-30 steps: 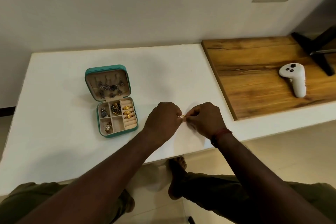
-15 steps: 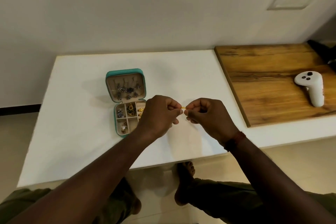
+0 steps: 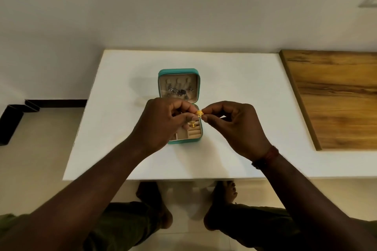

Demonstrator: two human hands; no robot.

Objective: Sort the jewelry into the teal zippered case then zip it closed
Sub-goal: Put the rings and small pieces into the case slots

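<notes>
— What's around you?
— I face a white table (image 3: pixel 224 79) set against a plain pale wall (image 3: pixel 183 6). A wooden board (image 3: pixel 336 98) lies on its right end.
— And below?
— Beige floor (image 3: pixel 40 159), with a black skirting strip (image 3: pixel 57 103).

Both hands pinch one gold earring (image 3: pixel 199 113) between them, the left hand (image 3: pixel 161 126) and the right hand (image 3: pixel 234 126). They are above the open teal zippered case (image 3: pixel 179 71) on the white counter (image 3: pixel 234 79). A wooden board (image 3: pixel 336 98) lies to the right.

Bare-armed behind the left hand (image 3: pixel 163 126) and the right hand (image 3: pixel 234 126), with a reddish-brown thread band (image 3: pixel 271 153) tied round the wrist just behind the right one, olive-green trousers (image 3: pixel 126 228) below both hands, and bare feet (image 3: pixel 223 195) between the trouser legs.
</notes>
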